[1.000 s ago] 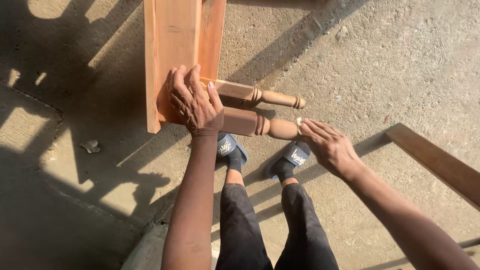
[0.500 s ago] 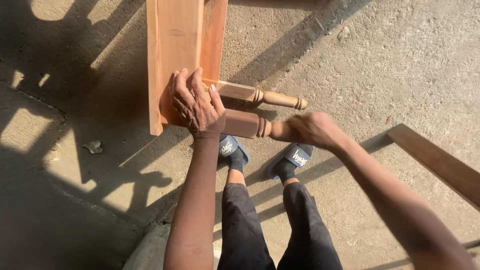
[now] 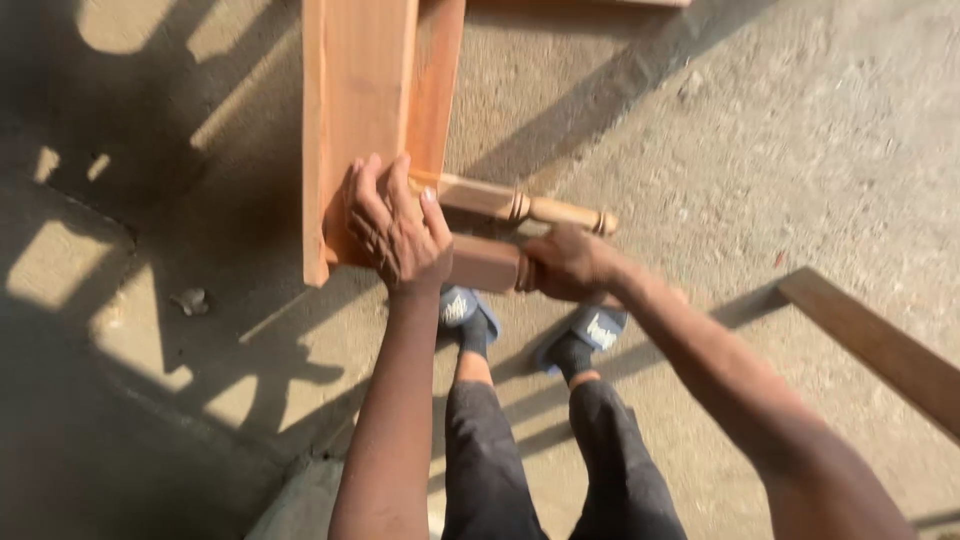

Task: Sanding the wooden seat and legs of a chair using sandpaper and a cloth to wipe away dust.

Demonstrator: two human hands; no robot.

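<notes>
A wooden furniture piece (image 3: 360, 130) made of flat reddish boards is seen standing on the concrete floor (image 3: 800, 130), reaching from the far edge of the view toward the near middle. Its near end is pressed by the left hand (image 3: 395, 230), which is laid flat over the board's lower corner with the fingers spread and curled lightly over the edge. Two turned wooden legs jut out to the right from that end. The nearer leg (image 3: 485, 262) is gripped by the right hand (image 3: 565, 265), which is closed fully around its turned part, just right of the square block. The farther leg (image 3: 540, 208) is left untouched just beyond, its pale rounded tip pointing right. Below the hands, two feet in blue slippers (image 3: 590, 330) are planted on the floor, with dark trousers above them. A separate wooden plank (image 3: 880, 345) is seen at the right, well apart from the hands. A small stone (image 3: 190, 300) lies on the floor at the left, among shadows.
</notes>
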